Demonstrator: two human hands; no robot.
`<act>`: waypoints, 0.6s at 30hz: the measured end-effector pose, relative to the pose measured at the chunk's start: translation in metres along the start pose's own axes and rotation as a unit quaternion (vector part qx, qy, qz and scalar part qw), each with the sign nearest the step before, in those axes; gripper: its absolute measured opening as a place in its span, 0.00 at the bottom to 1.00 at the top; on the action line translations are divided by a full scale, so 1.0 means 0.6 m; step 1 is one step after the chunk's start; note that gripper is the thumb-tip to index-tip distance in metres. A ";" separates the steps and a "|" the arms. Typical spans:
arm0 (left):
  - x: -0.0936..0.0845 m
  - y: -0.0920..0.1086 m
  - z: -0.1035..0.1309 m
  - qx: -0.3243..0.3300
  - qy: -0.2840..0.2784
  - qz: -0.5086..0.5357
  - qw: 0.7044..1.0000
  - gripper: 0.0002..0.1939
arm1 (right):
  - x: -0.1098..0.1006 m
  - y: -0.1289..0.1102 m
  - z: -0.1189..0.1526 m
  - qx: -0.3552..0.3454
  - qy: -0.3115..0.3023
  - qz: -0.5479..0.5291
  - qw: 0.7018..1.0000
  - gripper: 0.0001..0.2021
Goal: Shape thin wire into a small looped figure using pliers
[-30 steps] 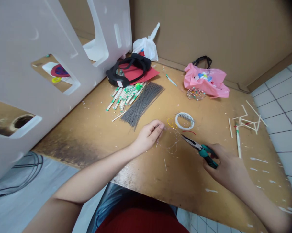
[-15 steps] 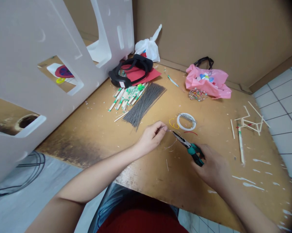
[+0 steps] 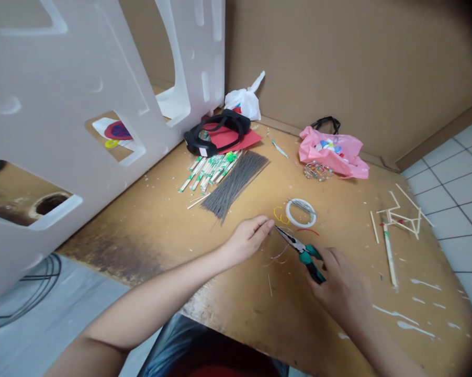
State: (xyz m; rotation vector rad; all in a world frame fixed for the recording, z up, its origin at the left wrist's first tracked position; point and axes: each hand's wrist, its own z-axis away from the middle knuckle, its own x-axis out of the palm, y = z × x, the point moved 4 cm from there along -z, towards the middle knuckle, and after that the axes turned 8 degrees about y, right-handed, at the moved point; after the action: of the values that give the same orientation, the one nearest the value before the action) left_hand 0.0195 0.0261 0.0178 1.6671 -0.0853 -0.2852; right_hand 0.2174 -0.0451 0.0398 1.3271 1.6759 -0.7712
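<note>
Brown tabletop [image 3: 153, 225]: straight grey wire bundle [image 3: 238, 186] left of centre, green-and-white wrapped sticks [image 3: 208, 173] to its left, black headband device [image 3: 194, 140] behind, partly over flat red sheet [image 3: 252, 138]. Round white ring [image 3: 288, 213] right of bundle, crumpled pink plastic bag [image 3: 354, 163] behind it, green-handled metal pliers [image 3: 300, 248] before it. Pale stick frame [image 3: 418, 223] far right.

Muted indoor light covers the brown wooden tabletop [image 3: 346, 225] where I work, pale glare on its worn near edge, shadow darkening below my bare right hand [image 3: 340, 285]. Black vignetting clips the right corners; softness leaves unclear whether my teal-and-black-handled metal pliers [image 3: 298, 246] touch my bare left hand [image 3: 251, 238].
</note>
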 end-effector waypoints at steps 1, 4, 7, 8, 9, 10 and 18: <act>-0.001 -0.001 0.000 0.005 0.010 -0.012 1.000 0.20 | 0.003 -0.001 0.001 -0.002 0.003 -0.002 1.000 0.18; -0.001 -0.005 -0.002 0.011 0.026 -0.034 0.999 0.20 | 0.011 -0.002 0.005 -0.006 0.008 -0.006 1.000 0.18; 0.000 -0.009 -0.003 0.006 0.017 -0.035 0.999 0.20 | 0.016 -0.004 0.006 -0.014 0.014 -0.005 1.000 0.19; 0.000 -0.010 -0.003 0.005 0.015 -0.036 0.999 0.20 | 0.017 -0.006 0.006 -0.019 0.016 -0.005 1.000 0.19; 0.000 -0.010 -0.003 0.007 0.016 -0.039 0.999 0.20 | 0.017 -0.008 0.006 -0.024 0.017 -0.003 1.000 0.20; 0.000 -0.010 -0.002 0.010 0.020 -0.044 0.999 0.20 | 0.016 -0.009 0.006 -0.028 0.017 0.001 0.999 0.20; 0.001 -0.007 0.003 0.015 0.052 -0.034 0.998 0.19 | 0.006 -0.023 0.003 -0.031 0.035 0.052 0.998 0.16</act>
State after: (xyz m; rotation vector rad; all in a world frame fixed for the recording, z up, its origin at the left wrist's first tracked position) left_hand 0.0192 0.0248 0.0133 1.7137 0.0449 -0.2495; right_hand 0.2043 -0.0485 0.0355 1.4007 1.6569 -0.6134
